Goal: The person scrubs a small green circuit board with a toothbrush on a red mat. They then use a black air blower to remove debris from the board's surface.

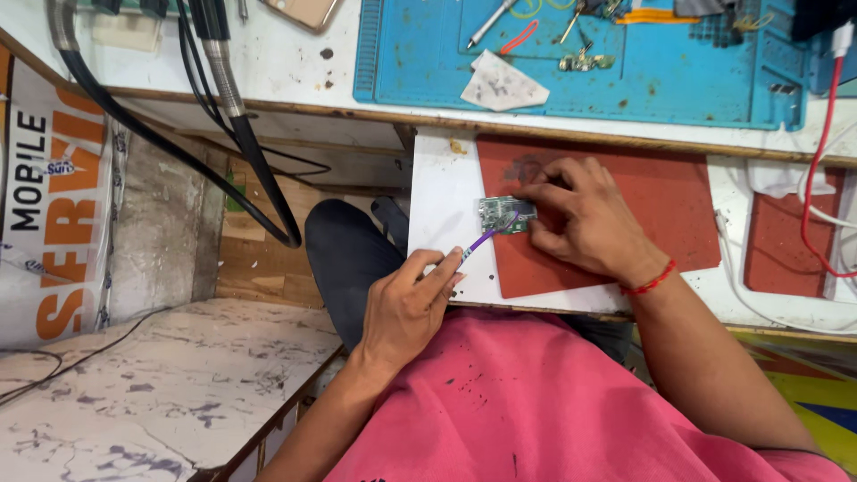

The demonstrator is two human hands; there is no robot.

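Note:
A small green circuit board [500, 214] lies on the left edge of a red-brown mat [661, 201]. My right hand [585, 219] presses its fingers on the board's right end and holds it flat. My left hand [406, 303] pinches a thin purple-handled tool [486, 236], and the tool's tip rests on the board. A red thread band circles my right wrist.
The mat sits on a white pull-out shelf [442, 205]. Behind it a blue work mat [643, 71] carries tweezers, a white scrap and small parts. Black hoses [223, 134] hang at left. White and red cables [817, 178] run at right beside a second red-brown pad.

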